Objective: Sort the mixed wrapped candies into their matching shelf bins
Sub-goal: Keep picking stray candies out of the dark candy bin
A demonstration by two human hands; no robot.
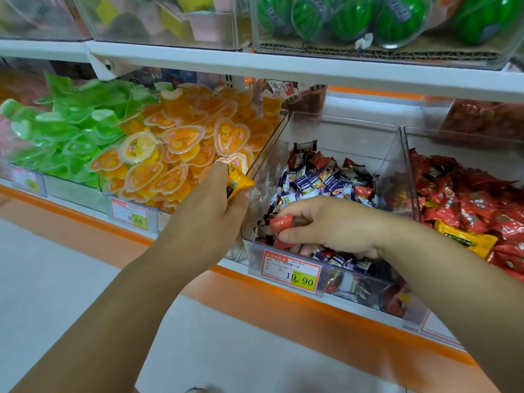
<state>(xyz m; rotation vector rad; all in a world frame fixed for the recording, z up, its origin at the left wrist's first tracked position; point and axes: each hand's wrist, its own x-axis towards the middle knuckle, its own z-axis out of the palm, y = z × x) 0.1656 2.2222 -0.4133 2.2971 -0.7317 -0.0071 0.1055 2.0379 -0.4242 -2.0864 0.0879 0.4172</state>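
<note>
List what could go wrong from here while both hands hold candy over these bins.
1. The right hand pinches the red candy with just its fingers over the middle bin; it might slip back among the similar red wrappers.
2. The left hand holds a yellow candy right beside the orange jelly cups; dropped there, it could blend in.
3. A yellow packet lying among the red packets on the right may get overlooked.

The heart-shaped jelly cups (181, 143) are orange, and the green jelly cups (71, 129) are translucent. One wrapped candy (238, 181) is yellow-orange, and a small candy (280, 224) is red. The mixed candies (320, 180) are purple-and-white and red. The red packets (467, 199) surround a yellow packet (465, 239) with a black panel. The watermelon balls (397, 21) are green with darker stripes.
</note>
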